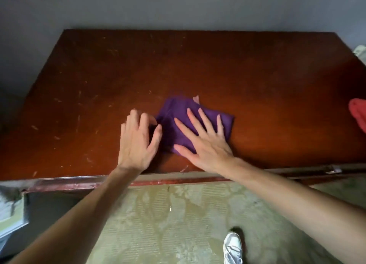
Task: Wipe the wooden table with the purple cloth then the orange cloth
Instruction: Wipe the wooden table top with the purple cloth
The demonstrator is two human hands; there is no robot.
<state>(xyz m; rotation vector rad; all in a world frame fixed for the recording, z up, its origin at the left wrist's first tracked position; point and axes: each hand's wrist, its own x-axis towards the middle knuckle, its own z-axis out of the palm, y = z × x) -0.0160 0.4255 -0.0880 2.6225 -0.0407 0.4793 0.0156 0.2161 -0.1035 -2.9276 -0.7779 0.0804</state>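
Note:
The purple cloth (pixel 178 113) lies bunched on the wooden table (pixel 198 65), near the middle of its front half. My right hand (pixel 204 141) lies flat on the cloth with the fingers spread and straight, pressing it down. Just left of the cloth is my left hand (pixel 138 141), fingers loosely bent, its thumb and fingertips at the cloth's left edge; I cannot tell whether they pinch it. The orange cloth (pixel 358 113) lies at the table's right edge, partly cut off by the frame.
The table's far side stands against a grey wall (pixel 178 10). Its top is scratched on the left. A white thing (pixel 360 51) shows at the far right. Below the front edge are a patterned floor and my shoe (pixel 232 248).

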